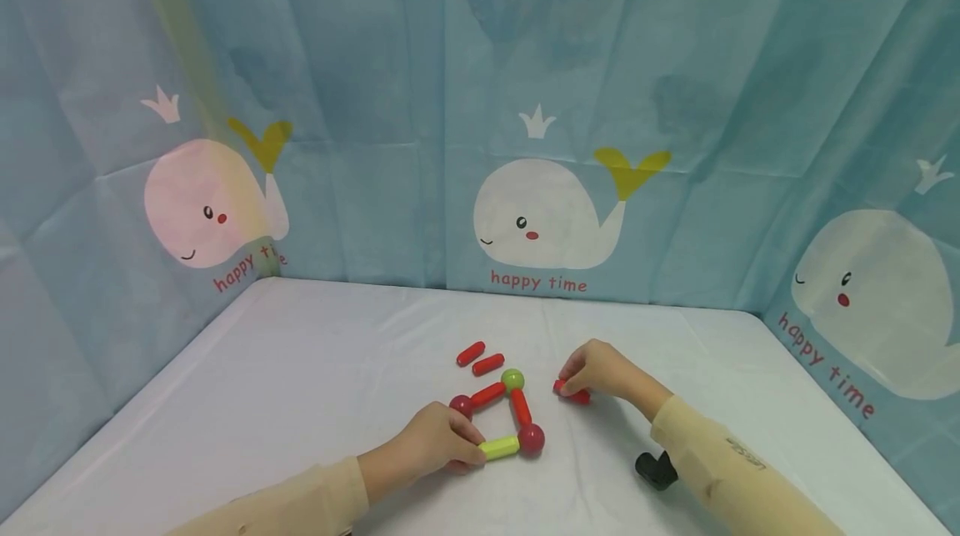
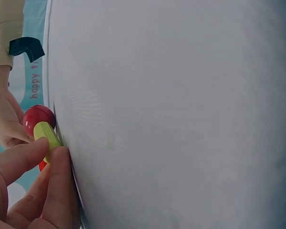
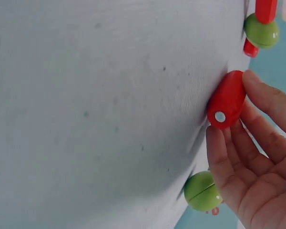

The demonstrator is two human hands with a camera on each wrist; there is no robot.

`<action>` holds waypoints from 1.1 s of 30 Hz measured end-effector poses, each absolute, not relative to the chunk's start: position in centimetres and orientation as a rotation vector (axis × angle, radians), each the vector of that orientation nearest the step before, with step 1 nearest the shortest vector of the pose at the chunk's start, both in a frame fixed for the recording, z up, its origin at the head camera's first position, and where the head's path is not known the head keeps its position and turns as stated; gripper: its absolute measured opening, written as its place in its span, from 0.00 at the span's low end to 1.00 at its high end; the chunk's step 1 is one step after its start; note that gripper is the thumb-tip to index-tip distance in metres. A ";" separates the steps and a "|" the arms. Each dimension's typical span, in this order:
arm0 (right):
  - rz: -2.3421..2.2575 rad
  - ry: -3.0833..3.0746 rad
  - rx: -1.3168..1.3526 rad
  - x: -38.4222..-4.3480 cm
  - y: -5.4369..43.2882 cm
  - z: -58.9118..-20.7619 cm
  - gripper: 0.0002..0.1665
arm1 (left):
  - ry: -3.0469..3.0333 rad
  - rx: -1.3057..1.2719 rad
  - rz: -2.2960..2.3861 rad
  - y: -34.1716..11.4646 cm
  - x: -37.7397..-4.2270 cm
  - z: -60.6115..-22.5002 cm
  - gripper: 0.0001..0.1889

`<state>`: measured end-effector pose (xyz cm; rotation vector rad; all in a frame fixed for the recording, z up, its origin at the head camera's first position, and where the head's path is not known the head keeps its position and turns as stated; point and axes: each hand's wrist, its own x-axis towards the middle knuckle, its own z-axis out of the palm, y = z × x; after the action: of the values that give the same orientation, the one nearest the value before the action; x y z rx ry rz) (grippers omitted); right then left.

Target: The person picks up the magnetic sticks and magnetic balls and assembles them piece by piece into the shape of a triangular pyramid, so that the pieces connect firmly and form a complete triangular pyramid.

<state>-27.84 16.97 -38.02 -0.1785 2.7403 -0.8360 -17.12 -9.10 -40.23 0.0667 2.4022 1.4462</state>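
A four-sided frame of magnetic rods and balls lies on the white table. Its near side is a yellow-green rod [image 1: 500, 448], which my left hand [image 1: 438, 438] pinches by its left end between thumb and fingers. That rod meets a dark red ball [image 1: 531, 438]; a green ball [image 1: 513, 379] forms the far corner, and another dark red ball [image 1: 461, 406] sits partly behind the left hand. To the right of the frame, my right hand [image 1: 600, 369] pinches a red rod [image 3: 227, 99] low over the cloth, its pale round end showing in the right wrist view.
Two loose red rods [image 1: 480, 358] lie beyond the frame. Another green ball [image 3: 202, 191] shows beside the right hand in the right wrist view. A black device [image 1: 656, 470] is by the right sleeve. Blue whale-print curtains [image 1: 375, 211] border the table's back and sides.
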 end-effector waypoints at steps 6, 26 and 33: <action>-0.904 2.771 -0.204 -27.5 17.1 -37.1 0.09 | 2.387 0.080 1.467 -9.1 -17.0 -40.2 0.05; -0.995 2.642 -0.402 -26.6 10.7 -37.5 0.12 | 2.366 0.036 1.468 -9.8 -17.1 -40.1 0.07; -0.927 2.690 -0.338 -26.2 11.5 -37.7 0.09 | 2.292 -0.069 1.507 -10.4 -17.3 -40.4 0.09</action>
<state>-26.24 11.49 -37.71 -0.3379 2.6898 -0.9274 -17.30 -10.35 -40.38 -0.0689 2.2922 1.5074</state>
